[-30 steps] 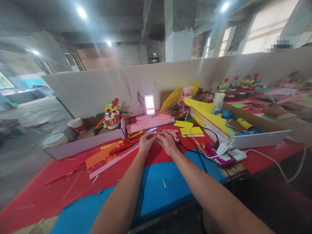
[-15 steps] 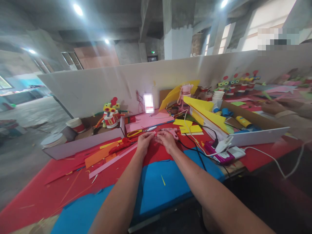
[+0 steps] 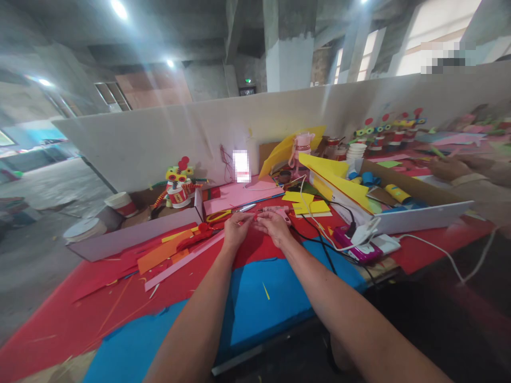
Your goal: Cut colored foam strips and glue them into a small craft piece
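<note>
My left hand [image 3: 236, 229] and my right hand [image 3: 274, 225] meet fingertip to fingertip above the red table covering. Both are closed in a pinch around a small red piece [image 3: 255, 217], mostly hidden by the fingers; its exact kind is too small to tell. Just behind my left hand lie yellow-handled scissors [image 3: 219, 216]. A pink glue gun [image 3: 282, 214] rests behind my right hand. Left of my left hand are a long pink paper strip [image 3: 186, 262], orange paper [image 3: 163, 253] and red scraps [image 3: 194, 238]. Blue sheet [image 3: 271, 298] lies beneath my forearms.
At left, a box [image 3: 136, 239] carries a paper-cup robot figure [image 3: 179, 194]. Another box [image 3: 427, 217] at right holds coloured rolls. A purple power strip [image 3: 357, 247] trails cables. A pink bottle [image 3: 302, 151] stands behind; another person's hand [image 3: 449, 169] is at far right.
The whole view has shifted slightly. My hands stay pinched together at nearly the same place, and more red shows between the fingertips.
</note>
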A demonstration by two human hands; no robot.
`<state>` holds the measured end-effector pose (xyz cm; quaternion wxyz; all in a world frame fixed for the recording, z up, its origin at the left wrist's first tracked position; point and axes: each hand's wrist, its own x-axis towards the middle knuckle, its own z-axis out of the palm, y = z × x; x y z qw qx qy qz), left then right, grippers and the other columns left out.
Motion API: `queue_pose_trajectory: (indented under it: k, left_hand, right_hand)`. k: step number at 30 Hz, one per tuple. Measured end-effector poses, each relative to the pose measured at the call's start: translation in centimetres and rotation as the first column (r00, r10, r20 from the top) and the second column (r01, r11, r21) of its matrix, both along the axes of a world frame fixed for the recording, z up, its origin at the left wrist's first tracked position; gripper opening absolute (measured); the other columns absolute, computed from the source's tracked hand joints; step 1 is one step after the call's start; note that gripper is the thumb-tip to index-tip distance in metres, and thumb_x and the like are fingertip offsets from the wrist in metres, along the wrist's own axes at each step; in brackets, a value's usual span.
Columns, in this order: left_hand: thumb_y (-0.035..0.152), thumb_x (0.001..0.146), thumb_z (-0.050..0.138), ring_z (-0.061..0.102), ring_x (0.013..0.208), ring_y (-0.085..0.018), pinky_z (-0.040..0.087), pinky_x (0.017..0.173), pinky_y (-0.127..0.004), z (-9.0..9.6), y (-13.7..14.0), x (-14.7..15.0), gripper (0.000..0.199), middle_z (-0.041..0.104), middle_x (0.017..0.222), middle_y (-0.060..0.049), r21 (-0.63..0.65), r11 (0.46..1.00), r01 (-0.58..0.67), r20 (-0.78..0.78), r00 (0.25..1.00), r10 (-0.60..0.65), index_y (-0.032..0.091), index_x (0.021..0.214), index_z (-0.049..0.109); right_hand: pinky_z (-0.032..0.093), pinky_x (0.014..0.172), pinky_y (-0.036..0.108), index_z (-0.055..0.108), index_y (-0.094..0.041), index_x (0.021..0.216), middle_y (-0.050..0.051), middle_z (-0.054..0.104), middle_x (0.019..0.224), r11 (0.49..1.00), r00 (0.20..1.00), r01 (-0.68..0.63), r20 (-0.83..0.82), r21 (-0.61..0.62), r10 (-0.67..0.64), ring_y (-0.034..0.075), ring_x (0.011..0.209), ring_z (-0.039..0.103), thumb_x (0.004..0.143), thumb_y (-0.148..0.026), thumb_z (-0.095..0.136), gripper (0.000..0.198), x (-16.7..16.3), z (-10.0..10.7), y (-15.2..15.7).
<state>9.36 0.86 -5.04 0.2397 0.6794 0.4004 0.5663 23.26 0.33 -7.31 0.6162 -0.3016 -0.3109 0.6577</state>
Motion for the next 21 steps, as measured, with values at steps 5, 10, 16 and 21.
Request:
queue_pose_trajectory:
  k: [5, 10, 16, 21]
  left_hand:
    - [0.027, 0.074, 0.069, 0.063, 0.080, -0.023, 0.047, 0.082, -0.035, 0.37, -0.26, 0.11, 0.009, 0.074, 0.079, -0.006, 0.101, 0.994, 0.029, -0.136, 0.991, -0.015, 0.027, 0.076, 0.077]
    - [0.025, 0.081, 0.062, 0.062, 0.081, -0.022, 0.046, 0.082, -0.036, 0.23, -0.06, 0.01, 0.014, 0.074, 0.082, -0.006, 0.167, 0.985, 0.053, -0.299, 0.954, -0.001, 0.026, 0.081, 0.076]
    - [0.018, 0.083, 0.055, 0.060, 0.081, -0.021, 0.046, 0.079, -0.035, 0.16, 0.11, -0.30, 0.022, 0.073, 0.083, -0.007, 0.238, 0.967, 0.087, -0.427, 0.904, 0.024, 0.024, 0.086, 0.076]
    - [0.018, 0.084, 0.052, 0.060, 0.084, -0.021, 0.046, 0.082, -0.035, 0.40, 0.03, -0.36, 0.025, 0.072, 0.085, -0.008, 0.249, 0.963, 0.104, -0.468, 0.883, 0.025, 0.024, 0.090, 0.076]
  right_hand:
    - [0.063, 0.076, 0.041, 0.059, -0.019, 0.070, -0.001, 0.065, 0.060, 0.999, 1.000, 0.023, 0.017, -0.032, -0.022, 0.020, 0.069, 0.072, 0.065, -0.007, 0.077, 0.022, 0.11, 0.13, 0.00]
    - [0.061, 0.079, 0.041, 0.059, -0.018, 0.067, 0.001, 0.067, 0.065, 0.999, 0.999, 0.038, 0.031, -0.037, -0.037, 0.020, 0.073, 0.072, 0.064, -0.008, 0.076, 0.019, 0.18, 0.26, -0.04]
    - [0.060, 0.081, 0.041, 0.061, -0.017, 0.065, 0.000, 0.067, 0.063, 0.999, 1.000, 0.028, 0.014, 0.020, -0.028, 0.017, 0.067, 0.070, 0.060, -0.016, 0.082, 0.022, 0.45, 0.15, -0.09]
    - [0.060, 0.081, 0.040, 0.061, -0.016, 0.067, 0.001, 0.069, 0.067, 0.999, 1.000, 0.001, -0.011, 0.045, 0.000, 0.018, 0.071, 0.070, 0.056, -0.020, 0.086, 0.027, 0.76, 0.20, -0.13]
